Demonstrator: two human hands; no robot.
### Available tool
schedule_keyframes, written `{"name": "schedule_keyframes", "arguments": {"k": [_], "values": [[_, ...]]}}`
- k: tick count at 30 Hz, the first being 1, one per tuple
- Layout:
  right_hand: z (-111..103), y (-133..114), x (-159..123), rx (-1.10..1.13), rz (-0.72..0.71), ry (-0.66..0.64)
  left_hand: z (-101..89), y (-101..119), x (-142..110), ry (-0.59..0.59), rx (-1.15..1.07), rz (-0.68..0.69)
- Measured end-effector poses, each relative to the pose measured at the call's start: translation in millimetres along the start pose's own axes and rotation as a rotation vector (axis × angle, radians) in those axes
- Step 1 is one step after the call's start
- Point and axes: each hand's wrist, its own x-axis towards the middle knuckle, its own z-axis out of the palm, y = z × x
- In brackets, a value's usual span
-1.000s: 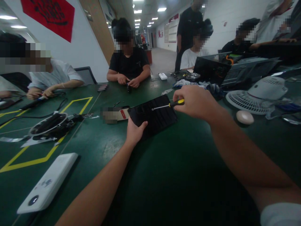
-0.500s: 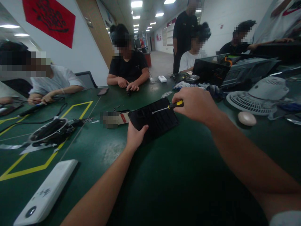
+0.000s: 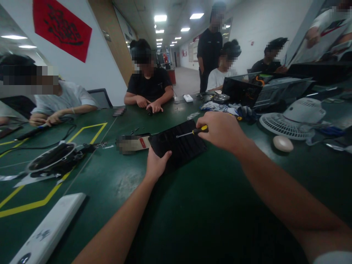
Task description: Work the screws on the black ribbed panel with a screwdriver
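Observation:
My left hand (image 3: 158, 163) grips the near left corner of a flat black rectangular panel (image 3: 184, 146), thumb on top and fingers hidden beneath. The panel is tilted, with shallow ridges on its dark face; its exact kind I cannot make out. In my right hand (image 3: 222, 130) is a screwdriver (image 3: 196, 131) with a black and yellow handle, the fingers closed round it. Its thin metal shaft points left across the panel, and whether the tip touches the surface I cannot tell. Just left of the panel lies a beige object with a red label (image 3: 141, 142), partly blurred out.
A white power-bank-like block (image 3: 49, 227) lies at front left, near a bundle of black parts (image 3: 52, 157). To the right are a pale mouse-like object (image 3: 283, 143), a white fan part (image 3: 291, 119) and an opened computer case (image 3: 242, 90). Several people sit around the green table.
The camera view has tilted slightly, so the scene sits lower. Both hands keep their hold on the panel and the screwdriver, with the tip over nearly the same spot.

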Motion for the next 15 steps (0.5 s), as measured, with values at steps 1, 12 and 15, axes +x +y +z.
{"name": "schedule_keyframes", "arguments": {"k": [1,12,15], "values": [[-0.5,-0.9,-0.2,-0.001,0.002,-0.001,0.0,-0.2,0.2,-0.001,-0.002,0.001],[-4.7,-6.9,-1.4,-0.014,0.062,-0.062,-1.3,6.5,0.0,-0.016,0.021,0.005],[-6.8,-8.5,-1.0,-0.012,0.073,-0.072,-1.5,7.3,0.2,-0.026,0.022,0.018]]}}
